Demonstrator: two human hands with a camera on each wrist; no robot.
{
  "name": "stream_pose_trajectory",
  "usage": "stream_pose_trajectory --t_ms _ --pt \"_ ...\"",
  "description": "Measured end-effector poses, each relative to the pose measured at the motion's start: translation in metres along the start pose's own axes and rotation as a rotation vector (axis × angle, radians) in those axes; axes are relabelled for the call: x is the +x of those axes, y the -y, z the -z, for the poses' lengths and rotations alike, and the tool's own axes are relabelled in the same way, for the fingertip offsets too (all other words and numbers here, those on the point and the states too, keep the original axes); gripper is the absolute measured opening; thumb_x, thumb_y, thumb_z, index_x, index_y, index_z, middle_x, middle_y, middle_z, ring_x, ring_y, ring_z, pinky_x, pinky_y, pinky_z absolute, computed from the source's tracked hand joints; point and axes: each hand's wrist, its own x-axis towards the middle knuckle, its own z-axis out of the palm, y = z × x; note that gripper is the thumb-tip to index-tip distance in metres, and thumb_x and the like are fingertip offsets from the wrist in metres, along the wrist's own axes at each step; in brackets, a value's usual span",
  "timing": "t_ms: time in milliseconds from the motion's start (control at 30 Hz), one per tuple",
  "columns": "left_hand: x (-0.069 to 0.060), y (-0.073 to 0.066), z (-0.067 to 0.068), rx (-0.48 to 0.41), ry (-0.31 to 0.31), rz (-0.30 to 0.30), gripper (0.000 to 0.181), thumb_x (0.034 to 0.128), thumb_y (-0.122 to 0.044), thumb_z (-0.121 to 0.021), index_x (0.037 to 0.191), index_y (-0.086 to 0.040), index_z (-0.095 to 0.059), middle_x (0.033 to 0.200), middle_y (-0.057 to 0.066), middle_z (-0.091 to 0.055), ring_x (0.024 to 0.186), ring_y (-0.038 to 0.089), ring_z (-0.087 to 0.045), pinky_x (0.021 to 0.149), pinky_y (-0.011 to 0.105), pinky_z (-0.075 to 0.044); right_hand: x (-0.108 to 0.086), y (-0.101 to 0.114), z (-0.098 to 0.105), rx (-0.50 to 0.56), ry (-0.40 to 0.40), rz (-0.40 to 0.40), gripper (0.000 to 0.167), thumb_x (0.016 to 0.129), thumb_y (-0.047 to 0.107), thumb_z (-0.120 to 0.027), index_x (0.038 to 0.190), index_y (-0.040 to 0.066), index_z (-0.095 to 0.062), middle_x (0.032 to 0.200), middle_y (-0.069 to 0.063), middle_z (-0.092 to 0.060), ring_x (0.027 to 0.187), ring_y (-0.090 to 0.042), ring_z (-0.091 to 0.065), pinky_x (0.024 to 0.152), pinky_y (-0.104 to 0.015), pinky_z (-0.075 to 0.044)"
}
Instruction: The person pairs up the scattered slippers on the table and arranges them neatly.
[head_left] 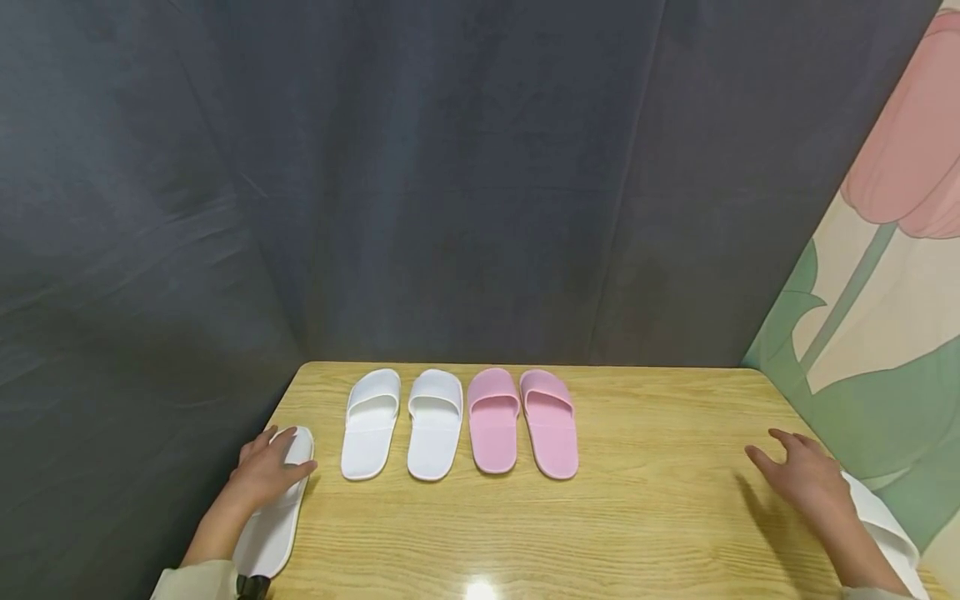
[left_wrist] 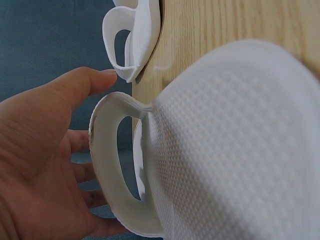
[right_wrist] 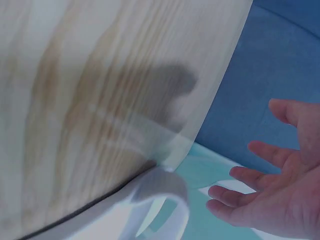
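Note:
At the table's left edge lies a white slipper (head_left: pixel 272 537), its toe pointing away. My left hand (head_left: pixel 262 473) is over its strap, thumb and fingers spread apart. The left wrist view has the strap (left_wrist: pixel 105 145) close to the hand; whether skin touches it I cannot tell. Over the right side of the table, my right hand (head_left: pixel 810 479) hovers with fingers spread and holds nothing. Beside and partly behind it is another white slipper (head_left: pixel 881 525), whose strap (right_wrist: pixel 182 200) shows below the fingers in the right wrist view.
Toward the back of the wooden table (head_left: pixel 660 500) stand a white left slipper (head_left: pixel 366 452), a white right slipper (head_left: pixel 433 452), and two pink slippers (head_left: pixel 493 446), side by side. A dark curtain (head_left: pixel 465 183) hangs behind and left. A tulip-patterned wall (head_left: pixel 885 400) borders the right.

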Motion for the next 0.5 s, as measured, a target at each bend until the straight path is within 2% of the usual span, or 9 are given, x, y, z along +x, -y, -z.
stream_pose_trajectory --t_ms 100,200,333,500 --pt "-0.001 0.0 -0.001 0.0 -0.001 -0.003 0.087 0.0919 -0.047 -0.068 0.151 0.007 -0.034 0.155 0.04 -0.016 0.136 0.065 -0.017 0.097 0.083 -0.026 -0.003 -0.008 0.001 -0.015 -0.027 0.005 0.073 0.104 0.05 -0.045 0.137 -0.016 -0.04 0.134 -0.049 -0.031 0.112 -0.074 -0.034 0.083 -0.076 -0.038" --pt "-0.001 0.0 -0.001 -0.002 -0.001 -0.004 0.087 0.0917 -0.048 -0.068 0.151 0.007 -0.034 0.155 0.04 -0.016 0.136 0.065 -0.017 0.096 0.083 -0.027 -0.004 -0.016 0.002 -0.039 -0.021 0.003 0.074 0.104 0.05 -0.045 0.135 -0.017 -0.041 0.132 -0.049 -0.034 0.114 -0.07 -0.036 0.085 -0.075 -0.038" --pt "-0.001 -0.001 0.0 0.0 -0.001 -0.006 0.088 0.0917 -0.049 -0.068 0.151 0.007 -0.034 0.155 0.04 -0.016 0.136 0.065 -0.017 0.096 0.083 -0.027 -0.007 -0.025 0.004 -0.047 0.031 -0.015 0.077 0.105 0.052 -0.043 0.135 -0.018 -0.039 0.131 -0.05 -0.033 0.116 -0.068 -0.035 0.086 -0.075 -0.039" --pt "-0.001 -0.002 0.0 0.001 -0.005 -0.007 0.088 0.0914 -0.048 -0.069 0.151 0.007 -0.034 0.155 0.039 -0.017 0.136 0.064 -0.017 0.097 0.083 -0.027 -0.008 -0.034 0.003 -0.045 0.048 -0.011 0.076 0.105 0.051 -0.044 0.135 -0.019 -0.04 0.13 -0.05 -0.033 0.116 -0.067 -0.035 0.087 -0.074 -0.038"
